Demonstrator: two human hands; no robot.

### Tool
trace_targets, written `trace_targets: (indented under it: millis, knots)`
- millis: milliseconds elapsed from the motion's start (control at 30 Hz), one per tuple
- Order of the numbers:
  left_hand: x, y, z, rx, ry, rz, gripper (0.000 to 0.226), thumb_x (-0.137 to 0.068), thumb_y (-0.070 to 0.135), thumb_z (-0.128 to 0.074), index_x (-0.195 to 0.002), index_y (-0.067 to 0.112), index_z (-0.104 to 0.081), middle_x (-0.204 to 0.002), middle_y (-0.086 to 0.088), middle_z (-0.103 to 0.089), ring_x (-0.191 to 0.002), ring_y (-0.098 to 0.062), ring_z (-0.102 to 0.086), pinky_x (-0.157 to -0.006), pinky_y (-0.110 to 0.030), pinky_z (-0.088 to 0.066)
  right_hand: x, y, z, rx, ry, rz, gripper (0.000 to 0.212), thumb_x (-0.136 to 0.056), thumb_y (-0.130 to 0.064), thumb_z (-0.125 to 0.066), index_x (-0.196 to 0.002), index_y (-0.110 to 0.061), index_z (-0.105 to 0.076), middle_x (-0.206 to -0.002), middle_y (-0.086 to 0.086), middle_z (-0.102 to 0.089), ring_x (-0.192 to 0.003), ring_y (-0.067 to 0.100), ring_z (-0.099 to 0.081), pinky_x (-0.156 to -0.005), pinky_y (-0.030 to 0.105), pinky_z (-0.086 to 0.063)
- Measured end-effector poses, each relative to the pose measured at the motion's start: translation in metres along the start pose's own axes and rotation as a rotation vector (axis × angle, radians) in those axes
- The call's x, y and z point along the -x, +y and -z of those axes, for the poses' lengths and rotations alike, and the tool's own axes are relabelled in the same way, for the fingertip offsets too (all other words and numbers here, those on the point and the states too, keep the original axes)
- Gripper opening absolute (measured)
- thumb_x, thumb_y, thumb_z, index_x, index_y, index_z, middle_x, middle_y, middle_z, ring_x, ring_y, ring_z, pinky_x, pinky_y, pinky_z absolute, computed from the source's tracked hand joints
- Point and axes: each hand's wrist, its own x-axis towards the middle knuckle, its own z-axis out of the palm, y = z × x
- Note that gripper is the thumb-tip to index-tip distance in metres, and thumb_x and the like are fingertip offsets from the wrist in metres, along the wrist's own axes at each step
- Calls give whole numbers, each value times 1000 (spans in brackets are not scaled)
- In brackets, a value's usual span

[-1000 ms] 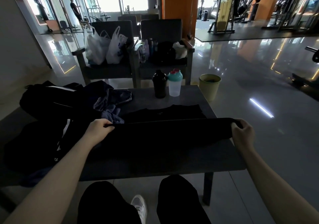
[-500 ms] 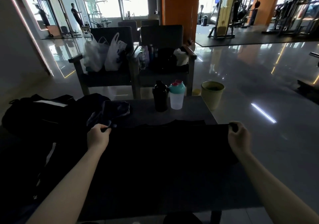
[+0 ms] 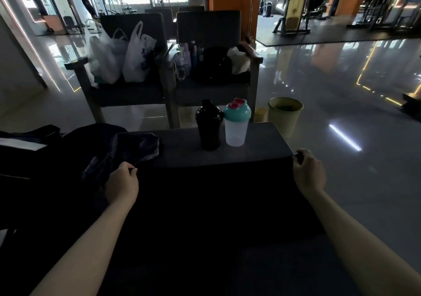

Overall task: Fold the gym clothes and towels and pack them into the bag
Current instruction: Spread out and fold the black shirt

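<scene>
A black garment [image 3: 214, 195] hangs stretched flat between my two hands, above the dark table [image 3: 257, 143]. My left hand [image 3: 121, 181] pinches its upper left corner. My right hand [image 3: 307, 172] pinches the upper right corner near the table's right edge. The cloth hides the near part of the table and my legs. A heap of dark clothes [image 3: 123, 145] lies at the table's left, beside a black bag [image 3: 25, 149] at the far left.
A black shaker bottle [image 3: 208, 125] and a clear shaker with a teal lid [image 3: 236, 122] stand at the table's far edge. Two chairs [image 3: 205, 51] with plastic bags [image 3: 123, 54] face me. A yellow-green bin [image 3: 284, 115] stands on the glossy floor.
Both hands lifted the black garment from a folded strip on the table into a raised, spread sheet; the view tilted upward and the garment on the table is now hidden.
</scene>
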Motion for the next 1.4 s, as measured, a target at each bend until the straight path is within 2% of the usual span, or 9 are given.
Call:
trace_targets:
  millis: [133,233,300,367,500,867,1033,1200,1400]
  knots:
    - [-7,-4,-18,-108,-16,-16,16,-99,20,-46,-102,9,-57,-83,-6,-59,-68,-23,-55,-55,-33,-43,-6,2,-18,60,-36,22,26,-93,-20,-51,-116,-11,-59,-102,20,-67,-93,37,-61,-67,33,-39]
    - [0,0,-28,-286,-78,-161,25,-99,24,-44,-119,12,-55,-117,-10,-59,-100,-29,-57,-84,-42,-46,9,-3,-26,204,-16,173,31,-91,-18,-55,-120,-9,-55,-122,17,-57,-107,35,-53,-83,40,-39]
    - [19,12,-38,-360,-120,-314,43,-99,32,-40,-139,17,-42,-149,-4,-37,-134,-24,-35,-110,-47,-23,32,-13,-35,306,-11,372,40,-88,-23,-60,-125,-10,-54,-135,16,-48,-120,35,-47,-99,48,-34]
    - [49,32,-50,-334,-222,-454,51,-101,41,-31,-148,23,-28,-158,5,-17,-146,-17,-11,-116,-46,-3,57,-24,-44,328,-169,473,46,-92,-37,-53,-132,-16,-51,-147,9,-40,-134,29,-36,-109,54,-20]
    - [95,40,-73,-356,-494,-486,59,-99,54,-17,-152,29,-10,-160,10,2,-147,-14,6,-117,-46,6,76,-15,-60,431,-600,366,65,-93,-62,-29,-150,-32,-18,-159,-10,-3,-147,17,3,-114,54,1]
    - [113,15,-66,-411,-476,-428,76,-85,69,-2,-152,32,-2,-160,3,7,-147,-20,9,-118,-45,8,96,5,-37,476,-585,275,71,-92,-66,-22,-151,-32,-4,-159,-12,9,-146,18,10,-117,50,1]
    - [134,14,-56,-411,-485,-431,63,-96,59,-15,-152,31,-4,-160,4,6,-147,-19,8,-118,-46,5,131,8,-17,510,-613,225,73,-92,-65,-20,-152,-28,-1,-159,-5,11,-146,22,12,-116,53,3]
    - [165,4,-25,-427,-355,-263,61,-100,50,-20,-152,18,-15,-160,0,-7,-147,-19,1,-118,-45,0,169,9,14,480,-566,256,75,-90,-68,-25,-152,-30,-4,-160,3,5,-147,24,8,-114,54,2]
    - [204,-24,23,-372,-55,35,49,-92,40,-53,-129,8,-45,-137,-11,-40,-126,-29,-37,-100,-44,-36,203,15,28,527,-631,265,74,-91,-67,-21,-152,-28,-4,-159,7,8,-146,30,11,-112,59,0]
